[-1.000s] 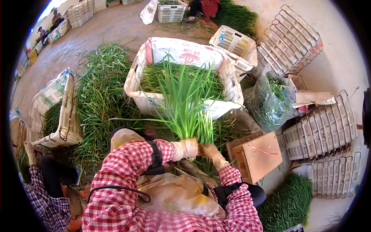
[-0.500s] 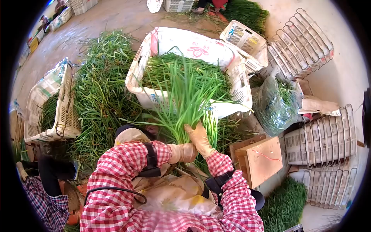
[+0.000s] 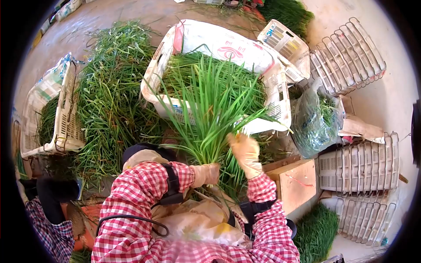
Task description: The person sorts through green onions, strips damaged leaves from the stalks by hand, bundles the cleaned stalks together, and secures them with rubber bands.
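My gloved left hand [image 3: 207, 174] is wrapped round the base of a bunch of long green leaves [image 3: 210, 109], which fan out upward. Just right of the bunch is my gloved right hand [image 3: 245, 151], raised with its fingers curled near the leaves; what it holds, if anything, is too small to make out. Beyond the bunch stands a white crate [image 3: 151, 94], lined with a white sack and filled with more green leaves. More green stalks [image 3: 234, 173] lie below and between my hands.
A large heap of greens [image 3: 116, 96] lies left, beside another crate [image 3: 68, 127]. At right are a wooden box [image 3: 298, 184], a plastic bag of greens [image 3: 316, 122] and stacked crates [image 3: 359, 168]. A person's checked sleeve [image 3: 52, 236] shows at lower left.
My right hand has gone from beside my left hand to the leaves, then moved right, away from them. The leaves have spread wider. The view has shifted.
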`<state>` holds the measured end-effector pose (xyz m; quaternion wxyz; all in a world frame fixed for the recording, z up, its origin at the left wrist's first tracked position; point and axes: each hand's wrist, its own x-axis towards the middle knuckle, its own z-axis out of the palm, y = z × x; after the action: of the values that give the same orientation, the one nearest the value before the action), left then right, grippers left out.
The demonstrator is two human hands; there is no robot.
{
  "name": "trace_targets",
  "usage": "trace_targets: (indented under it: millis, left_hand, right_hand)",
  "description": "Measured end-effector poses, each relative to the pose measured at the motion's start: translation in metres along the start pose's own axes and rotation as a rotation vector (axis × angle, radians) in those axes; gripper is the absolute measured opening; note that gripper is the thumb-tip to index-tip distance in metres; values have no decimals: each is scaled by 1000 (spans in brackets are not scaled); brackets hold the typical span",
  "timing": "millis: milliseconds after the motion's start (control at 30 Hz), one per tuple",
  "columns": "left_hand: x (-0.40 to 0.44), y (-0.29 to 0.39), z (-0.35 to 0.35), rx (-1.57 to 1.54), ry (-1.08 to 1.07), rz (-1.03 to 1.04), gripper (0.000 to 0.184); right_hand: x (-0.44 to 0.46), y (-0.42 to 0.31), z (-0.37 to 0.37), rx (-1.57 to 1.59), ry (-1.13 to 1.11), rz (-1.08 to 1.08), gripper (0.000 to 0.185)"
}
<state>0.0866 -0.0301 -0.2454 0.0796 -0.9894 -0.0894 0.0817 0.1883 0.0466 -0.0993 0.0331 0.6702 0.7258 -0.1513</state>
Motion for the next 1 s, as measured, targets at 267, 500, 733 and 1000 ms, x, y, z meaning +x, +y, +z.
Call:
trace_targets:
  millis: [267, 500, 733, 1000]
  left_hand:
    - [5, 1, -7, 71, 77, -64, 17]
    - [9, 16, 13, 340, 336, -195, 21]
    - [6, 16, 15, 259, 465, -251, 20]
    - [-11, 9, -16, 242, 412, -205, 21]
  right_hand:
    - [66, -53, -17, -233, 176, -754, 63]
    - [81, -42, 3, -259, 387, -767, 11]
    - [28, -33, -87, 706, 235, -445, 14]
    - [-52, -98, -175, 967, -144, -454, 12]
